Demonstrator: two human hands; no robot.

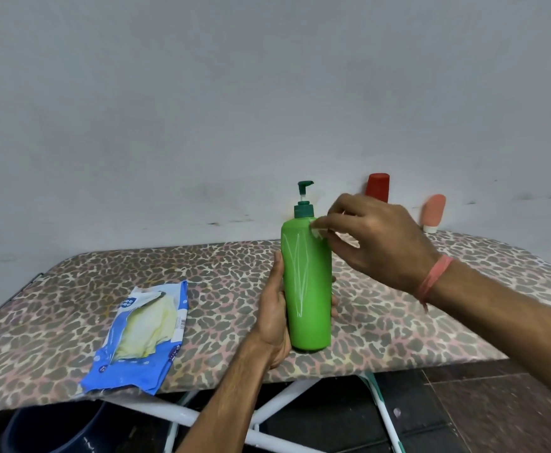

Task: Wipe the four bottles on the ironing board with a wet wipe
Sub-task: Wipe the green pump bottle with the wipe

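At the left of the ironing board (71,279), the blue wet-wipe packet (138,338) lies flat with its flap peeled open and pale sheets showing inside, so a wipe appears to have been drawn from it already.

Nearer the middle, the left hand (275,317) is wrapped around the lower body of the green pump bottle (307,286), thumb on the near side and fingertips just showing past the far side, holding it upright and seemingly lifted just off the leopard-print cover, though whether its base clears the board cannot be told. Streaky wet marks run down the bottle's front, which suggests part of its body has been wiped.

To the right, the right hand (375,240) pinches a small folded white wet wipe (318,231) against the bottle's shoulder, just below the dark green pump collar.

Behind that hand a red bottle (378,187) stands by the wall, mostly hidden, and farther right a pink tube-shaped bottle (433,213) stands on its white cap. Only 3 bottles are visible; the 4th cannot be seen.

Judging from this, the task seems early: the green bottle is mid-wipe, and the red and pink ones look untouched, with nothing showing whether they have been cleaned.
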